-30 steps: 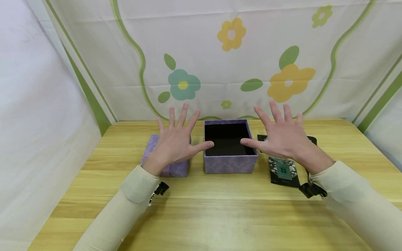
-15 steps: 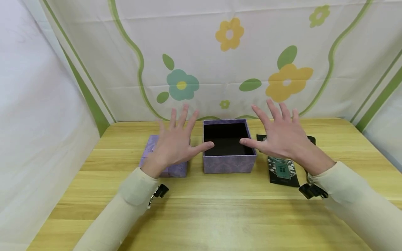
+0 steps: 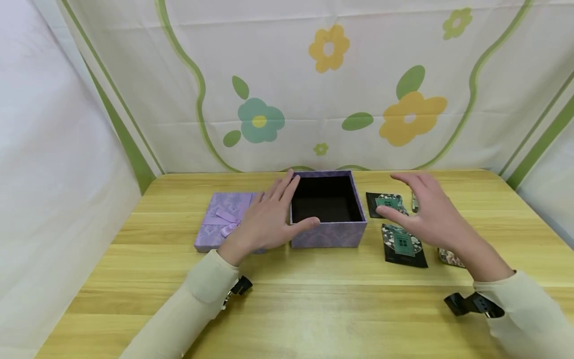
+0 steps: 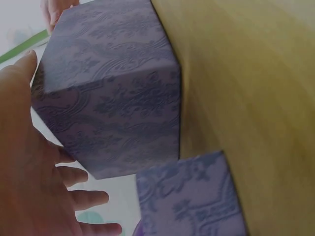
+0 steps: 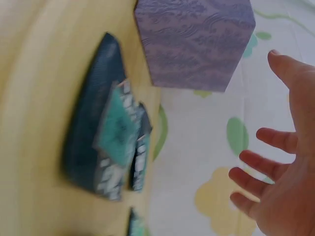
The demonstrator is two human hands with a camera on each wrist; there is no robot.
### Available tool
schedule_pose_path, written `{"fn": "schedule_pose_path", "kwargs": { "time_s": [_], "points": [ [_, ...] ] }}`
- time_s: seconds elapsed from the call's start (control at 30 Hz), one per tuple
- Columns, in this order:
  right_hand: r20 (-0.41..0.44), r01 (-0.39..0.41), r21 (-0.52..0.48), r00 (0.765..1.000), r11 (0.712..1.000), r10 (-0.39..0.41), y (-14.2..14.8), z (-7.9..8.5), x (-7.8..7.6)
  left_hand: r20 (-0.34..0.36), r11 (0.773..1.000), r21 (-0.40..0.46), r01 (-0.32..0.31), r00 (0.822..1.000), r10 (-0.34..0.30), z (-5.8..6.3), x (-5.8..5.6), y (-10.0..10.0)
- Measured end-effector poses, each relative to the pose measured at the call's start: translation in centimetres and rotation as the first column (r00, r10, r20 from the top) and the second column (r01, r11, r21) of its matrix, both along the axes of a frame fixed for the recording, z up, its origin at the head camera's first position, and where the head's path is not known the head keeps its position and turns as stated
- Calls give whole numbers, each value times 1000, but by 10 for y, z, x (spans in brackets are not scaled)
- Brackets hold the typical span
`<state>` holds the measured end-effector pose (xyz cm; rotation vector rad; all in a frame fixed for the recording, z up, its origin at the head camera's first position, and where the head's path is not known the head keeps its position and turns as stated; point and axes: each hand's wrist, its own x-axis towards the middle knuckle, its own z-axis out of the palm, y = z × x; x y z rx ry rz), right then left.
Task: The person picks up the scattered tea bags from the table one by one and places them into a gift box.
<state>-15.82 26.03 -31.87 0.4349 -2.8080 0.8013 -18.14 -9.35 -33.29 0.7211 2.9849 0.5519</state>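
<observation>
An uncovered purple patterned box (image 3: 328, 235) with a dark inside stands at the middle of the table. My left hand (image 3: 269, 219) is at the box's left side with its fingers extended; whether it touches the rim I cannot tell. Partly behind that hand lies the purple lid (image 3: 219, 214) with a ribbon bow. My right hand (image 3: 432, 214) hangs above the packets on the right, thumb and fingers apart, holding nothing. Below it are a black and green packet (image 3: 403, 247) and another black and green packet (image 3: 381, 202) farther back.
More small patterned packets (image 3: 450, 258) lie partly hidden under the right hand and forearm. The wooden table (image 3: 314, 309) ends at a white flowered cloth (image 3: 287, 75) behind the box. Another white cloth hangs along the left side.
My left hand has moved right from over the lid to the box's left side. My right hand has moved right and down, away from the box, uncovering part of the packets.
</observation>
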Motion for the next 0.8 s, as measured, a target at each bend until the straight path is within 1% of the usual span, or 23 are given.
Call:
{"fn": "schedule_pose_path", "kwargs": {
  "time_s": [0.07,0.27,0.5,0.67,0.8],
  "points": [
    [20,-6,-33,1000,999,6,7,-6,2,7,1000,8,1,1000,-1,-2,0,2],
    [6,-30,-69,1000,997,31,25,-19,9,6,1000,14,1,1000,-1,-7,2,5],
    [56,-21,-105,998,994,27,35,-29,14,13,1000,24,6,1000,-7,-8,3,9],
    [56,-38,-105,997,994,44,36,-33,14,3,1000,23,0,1000,0,-9,4,10],
    [63,-61,-88,996,994,67,37,-35,14,7,1000,25,-2,1000,2,-9,5,9]
  ]
}}
